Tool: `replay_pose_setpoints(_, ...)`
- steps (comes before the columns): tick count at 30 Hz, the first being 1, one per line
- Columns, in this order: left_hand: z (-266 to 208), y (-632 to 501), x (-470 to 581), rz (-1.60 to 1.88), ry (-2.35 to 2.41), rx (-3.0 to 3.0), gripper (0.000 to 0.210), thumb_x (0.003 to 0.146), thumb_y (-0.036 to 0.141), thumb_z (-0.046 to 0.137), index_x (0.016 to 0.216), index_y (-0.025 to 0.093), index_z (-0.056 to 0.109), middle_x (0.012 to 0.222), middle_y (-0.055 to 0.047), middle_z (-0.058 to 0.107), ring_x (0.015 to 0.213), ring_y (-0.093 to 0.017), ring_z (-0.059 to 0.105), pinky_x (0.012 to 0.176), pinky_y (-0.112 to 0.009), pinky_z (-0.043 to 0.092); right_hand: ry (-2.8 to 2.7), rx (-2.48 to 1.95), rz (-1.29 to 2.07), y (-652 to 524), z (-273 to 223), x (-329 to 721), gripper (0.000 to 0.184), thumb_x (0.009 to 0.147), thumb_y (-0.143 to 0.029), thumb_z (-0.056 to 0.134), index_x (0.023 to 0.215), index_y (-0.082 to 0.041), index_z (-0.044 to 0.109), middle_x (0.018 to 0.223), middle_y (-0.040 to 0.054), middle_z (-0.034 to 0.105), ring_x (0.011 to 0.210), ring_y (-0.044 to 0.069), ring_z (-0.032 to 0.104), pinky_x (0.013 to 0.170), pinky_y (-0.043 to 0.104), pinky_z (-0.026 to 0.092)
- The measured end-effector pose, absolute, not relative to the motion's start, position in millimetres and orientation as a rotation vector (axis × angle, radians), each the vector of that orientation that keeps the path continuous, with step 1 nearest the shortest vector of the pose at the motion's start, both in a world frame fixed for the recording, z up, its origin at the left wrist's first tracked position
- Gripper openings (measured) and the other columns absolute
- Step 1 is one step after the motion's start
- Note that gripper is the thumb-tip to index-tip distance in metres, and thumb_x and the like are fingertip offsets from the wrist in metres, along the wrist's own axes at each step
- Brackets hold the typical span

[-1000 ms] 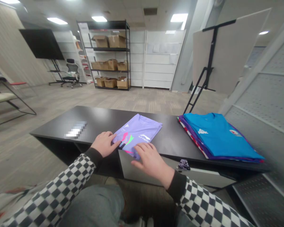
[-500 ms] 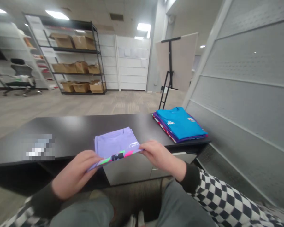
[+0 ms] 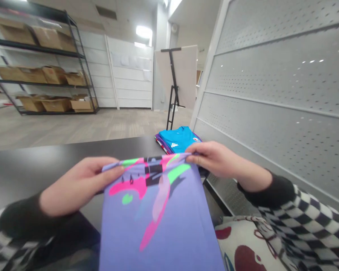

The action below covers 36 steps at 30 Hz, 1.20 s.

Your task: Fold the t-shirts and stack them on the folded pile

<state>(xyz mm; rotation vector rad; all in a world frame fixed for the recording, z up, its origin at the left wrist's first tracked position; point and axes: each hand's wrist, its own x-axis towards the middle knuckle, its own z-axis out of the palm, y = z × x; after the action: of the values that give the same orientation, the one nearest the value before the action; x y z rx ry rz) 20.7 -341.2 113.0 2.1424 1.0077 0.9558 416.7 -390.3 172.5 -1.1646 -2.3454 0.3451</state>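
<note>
A lavender T-shirt (image 3: pixel 180 226) with a pink, green and black print hangs from both hands, its lower part running out of the bottom of the view. My left hand (image 3: pixel 81 184) pinches its top left corner, thumb in front. At the top right corner, my right hand (image 3: pixel 214 158) grips the cloth between thumb and fingers. The upper edge is stretched and slightly gathered between them. Just behind my right hand lies a stack of folded shirts, a bright blue shirt (image 3: pixel 177 137) on top; the raised shirt and hand hide part of it.
The black table (image 3: pixel 45 162) extends to the left. A perforated panel (image 3: pixel 271 75) rises along the right, with a patterned cloth bag (image 3: pixel 243 244) low beside it. Farther off stand an easel board (image 3: pixel 183 75) and a black shelf (image 3: pixel 39 49) with cardboard boxes.
Both hands have lifted the lavender shirt off the table, and it has unfolded downward toward me. My view has turned right, so the blue stack appears farther left.
</note>
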Motion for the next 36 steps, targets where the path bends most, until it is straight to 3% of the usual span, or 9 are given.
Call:
replay_pose_setpoints(6, 225, -222, 126, 1.322, 0.839, 2.218, 0.043, 0.106, 0.054, 0.074, 0.103, 0.013, 0.084, 0.088, -0.008, 0.073, 0.082, -0.023, 0.068, 0.088, -0.04, 0.063, -1.977, -1.359, -0.074, -263, 286, 473, 0.044, 0.113, -0.042, 0.074, 0.126, 0.001, 0.079, 0.119, 0.0141, 0.082, 0.099, 0.014, 0.069, 0.089, 0.028, 0.05)
replay_pose_setpoints(9, 258, -177, 182, 1.416, 0.759, 2.3, 0.035, 0.111, 0.041, 0.071, 0.105, 0.009, 0.084, 0.084, -0.006, 0.07, 0.081, -0.02, 0.067, 0.094, -0.041, 0.061, -1.863, -1.498, -0.209, -231, 328, 508, 0.083, 0.119, -0.04, 0.016, 0.122, 0.029, 0.061, 0.133, 0.0254, 0.072, 0.113, 0.01, 0.068, 0.087, 0.032, 0.042)
replay_pose_setpoints(11, 254, -159, 218, 1.395, 0.751, 2.359, 0.034, 0.112, 0.039, 0.07, 0.106, 0.009, 0.086, 0.081, -0.004, 0.07, 0.08, -0.02, 0.066, 0.094, -0.039, 0.06, -1.817, -1.57, -0.228, -221, 325, 540, 0.09, 0.117, -0.039, 0.007, 0.116, 0.033, 0.059, 0.135, 0.0301, 0.07, 0.114, 0.01, 0.067, 0.086, 0.033, 0.043)
replay_pose_setpoints(15, 177, -155, 273, 1.233, 0.779, 2.636, 0.035, 0.113, 0.039, 0.066, 0.105, 0.014, 0.088, 0.086, -0.007, 0.075, 0.088, -0.026, 0.072, 0.095, -0.04, 0.06, -1.771, -1.672, -0.173, -224, 245, 602, 0.04, 0.113, -0.039, 0.075, 0.124, -0.002, 0.083, 0.118, 0.0158, 0.086, 0.098, 0.017, 0.074, 0.092, 0.032, 0.059)
replay_pose_setpoints(20, 21, -203, 305, 0.674, 0.92, 2.788, 0.034, 0.115, 0.029, 0.06, 0.132, 0.022, 0.088, 0.132, -0.015, 0.082, 0.124, -0.032, 0.077, 0.113, -0.045, 0.061, -1.964, -1.921, 0.129, -267, 74, 636, 0.021, 0.106, -0.027, 0.073, 0.114, -0.019, 0.091, 0.12, 0.012, 0.089, 0.114, 0.03, 0.084, 0.111, 0.046, 0.065)
replay_pose_setpoints(24, -67, -265, 282, 0.69, 0.935, 2.715, 0.063, 0.102, 0.024, 0.074, 0.165, 0.019, 0.068, 0.175, -0.019, 0.057, 0.161, -0.042, 0.054, 0.132, -0.061, 0.05, -2.03, -1.862, 0.055, -328, -22, 644, 0.043, 0.104, -0.026, 0.066, 0.141, -0.017, 0.084, 0.163, 0.0194, 0.07, 0.154, 0.035, 0.067, 0.136, 0.052, 0.049)
replay_pose_setpoints(29, -125, -346, 161, 1.012, 0.691, 2.542, 0.043, 0.108, 0.016, 0.051, 0.134, 0.027, 0.083, 0.145, -0.014, 0.078, 0.141, -0.032, 0.071, 0.126, -0.055, 0.058, -1.927, -1.84, 0.051, -406, -46, 610, 0.051, 0.111, -0.043, 0.053, 0.142, -0.015, 0.083, 0.152, 0.0214, 0.077, 0.141, 0.035, 0.076, 0.126, 0.055, 0.058)
replay_pose_setpoints(33, -138, -382, 53, 0.603, 0.866, 2.432, 0.032, 0.105, 0.021, 0.057, 0.115, 0.029, 0.086, 0.108, -0.006, 0.085, 0.103, -0.027, 0.082, 0.103, -0.042, 0.067, -2.114, -1.833, 0.553, -427, -38, 529, 0.053, 0.112, -0.052, 0.054, 0.138, -0.021, 0.087, 0.137, 0.0165, 0.085, 0.124, 0.033, 0.084, 0.114, 0.045, 0.067)
replay_pose_setpoints(36, -129, -391, -5, 0.322, 1.256, 2.289, 0.022, 0.099, 0.03, 0.07, 0.108, 0.025, 0.089, 0.105, -0.007, 0.087, 0.1, -0.03, 0.083, 0.095, -0.038, 0.067, -2.347, -1.716, 0.851, -409, -47, 458, 0.051, 0.108, -0.058, 0.06, 0.136, -0.027, 0.09, 0.139, 0.0114, 0.086, 0.128, 0.033, 0.083, 0.117, 0.04, 0.064)
